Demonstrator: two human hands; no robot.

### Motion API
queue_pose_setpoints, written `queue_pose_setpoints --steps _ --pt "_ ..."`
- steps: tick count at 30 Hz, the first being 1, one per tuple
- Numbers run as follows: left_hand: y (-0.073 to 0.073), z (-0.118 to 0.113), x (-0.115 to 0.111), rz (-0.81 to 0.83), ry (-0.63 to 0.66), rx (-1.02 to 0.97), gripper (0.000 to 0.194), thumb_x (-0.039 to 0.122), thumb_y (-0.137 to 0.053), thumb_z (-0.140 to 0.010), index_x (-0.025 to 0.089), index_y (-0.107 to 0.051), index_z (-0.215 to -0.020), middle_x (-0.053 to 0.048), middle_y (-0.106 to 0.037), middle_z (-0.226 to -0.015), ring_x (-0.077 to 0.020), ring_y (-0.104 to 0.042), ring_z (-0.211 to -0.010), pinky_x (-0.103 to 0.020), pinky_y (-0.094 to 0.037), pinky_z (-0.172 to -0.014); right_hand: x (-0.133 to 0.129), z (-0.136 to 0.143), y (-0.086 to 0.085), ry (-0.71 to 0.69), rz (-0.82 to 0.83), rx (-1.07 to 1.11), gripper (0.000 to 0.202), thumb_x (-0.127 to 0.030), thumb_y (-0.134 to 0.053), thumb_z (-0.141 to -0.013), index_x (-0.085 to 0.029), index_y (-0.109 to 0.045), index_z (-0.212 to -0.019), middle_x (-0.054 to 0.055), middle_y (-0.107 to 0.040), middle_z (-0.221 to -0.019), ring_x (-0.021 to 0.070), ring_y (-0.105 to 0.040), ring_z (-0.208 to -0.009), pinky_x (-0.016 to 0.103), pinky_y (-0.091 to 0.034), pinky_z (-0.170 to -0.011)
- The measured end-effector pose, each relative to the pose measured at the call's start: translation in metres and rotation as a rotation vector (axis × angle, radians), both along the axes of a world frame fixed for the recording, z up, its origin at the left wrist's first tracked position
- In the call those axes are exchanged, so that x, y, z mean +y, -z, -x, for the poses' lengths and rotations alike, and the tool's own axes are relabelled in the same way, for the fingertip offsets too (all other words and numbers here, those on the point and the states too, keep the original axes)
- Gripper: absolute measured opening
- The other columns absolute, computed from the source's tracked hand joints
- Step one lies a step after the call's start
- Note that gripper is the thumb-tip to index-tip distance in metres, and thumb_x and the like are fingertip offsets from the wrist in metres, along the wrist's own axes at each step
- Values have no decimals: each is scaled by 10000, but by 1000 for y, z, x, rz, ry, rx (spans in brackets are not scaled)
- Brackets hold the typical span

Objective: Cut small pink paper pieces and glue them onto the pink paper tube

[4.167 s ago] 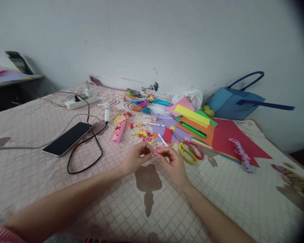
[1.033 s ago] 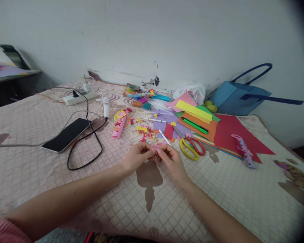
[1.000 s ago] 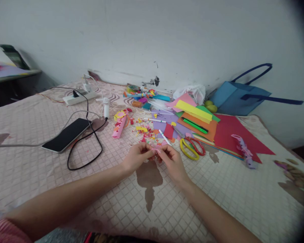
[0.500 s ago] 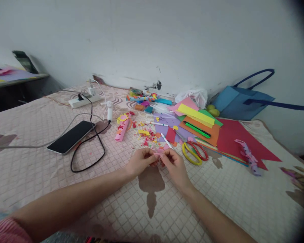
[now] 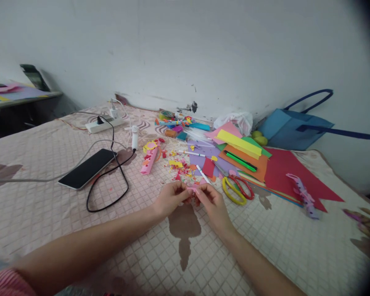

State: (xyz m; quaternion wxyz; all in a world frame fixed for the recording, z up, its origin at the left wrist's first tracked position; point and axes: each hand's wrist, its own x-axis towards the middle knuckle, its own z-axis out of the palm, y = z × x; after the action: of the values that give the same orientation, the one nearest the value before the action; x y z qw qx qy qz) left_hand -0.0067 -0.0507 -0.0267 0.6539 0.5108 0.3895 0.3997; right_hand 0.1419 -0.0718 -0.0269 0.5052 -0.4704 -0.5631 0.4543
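Between my two hands is a small piece of pink paper (image 5: 193, 188), pinched from both sides. My left hand (image 5: 172, 198) has thumb and fingers closed on its left edge; my right hand (image 5: 212, 201) grips the right edge the same way. Fingers cover much of the piece, so its full shape is hidden. Just beyond lie colourful paper scraps (image 5: 182, 167) and a white marker (image 5: 203, 174). Scissors with yellow and red handles (image 5: 238, 190) rest right of my right hand. A pink paper roll with a yellow flower (image 5: 149, 160) lies to the left.
A black-screened tablet (image 5: 88, 168) and a looping black cable (image 5: 127, 181) lie on the left, near a power strip (image 5: 103, 126). Coloured paper sheets (image 5: 291, 172), a green cutter (image 5: 241, 161), a purple decorated roll (image 5: 305, 197) and a blue bag (image 5: 292, 127) are on the right.
The pink paper has turned slightly between my fingertips and more of it shows. Both hands stay almost in place; the whole view has shifted a little.
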Motion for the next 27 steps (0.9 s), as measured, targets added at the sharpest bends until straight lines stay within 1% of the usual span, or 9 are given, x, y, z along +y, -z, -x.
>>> queue_pose_setpoints --steps 6,13,16,20,27 --pt "0 0 -1 -31 5 -2 300 410 -656 -705 134 -537 -723 1 -563 -642 -100 -536 -591 -236 -427 -599 1 0 1 25 -34 -47 166 -294 -567 -814 -192 -539 -685 -40 -497 -607 109 -456 -568 234 -353 -538" --pt "1 -1 -1 -54 25 18 307 409 -645 -714 123 -534 -728 6 -551 -639 -89 -515 -578 -219 -406 -568 2 0 2 30 -48 -60 164 -287 -565 -809 -183 -541 -684 -37 -505 -608 108 -459 -574 227 -359 -538" --pt "0 0 -1 -54 15 14 294 391 -651 -710 123 -532 -716 10 -548 -631 -85 -511 -574 -216 -403 -570 0 1 -1 15 -32 -49 177 -307 -544 -827 -184 -544 -700 -34 -504 -613 109 -456 -573 225 -361 -535" --pt "-2 0 -1 -35 4 1 278 374 -651 -715 121 -535 -721 14 -550 -622 -82 -507 -571 -213 -403 -573 -2 1 -4 19 -38 -40 255 -348 -476 -874 -190 -524 -679 -34 -477 -601 112 -441 -567 228 -351 -529" --pt "-4 1 -2 -31 -5 -12 286 378 -658 -710 121 -535 -718 13 -558 -617 -80 -510 -567 -209 -396 -568 -2 -1 -3 -1 -33 -46 291 -370 -450 -891 -191 -501 -668 -33 -464 -593 114 -440 -570 235 -347 -538"
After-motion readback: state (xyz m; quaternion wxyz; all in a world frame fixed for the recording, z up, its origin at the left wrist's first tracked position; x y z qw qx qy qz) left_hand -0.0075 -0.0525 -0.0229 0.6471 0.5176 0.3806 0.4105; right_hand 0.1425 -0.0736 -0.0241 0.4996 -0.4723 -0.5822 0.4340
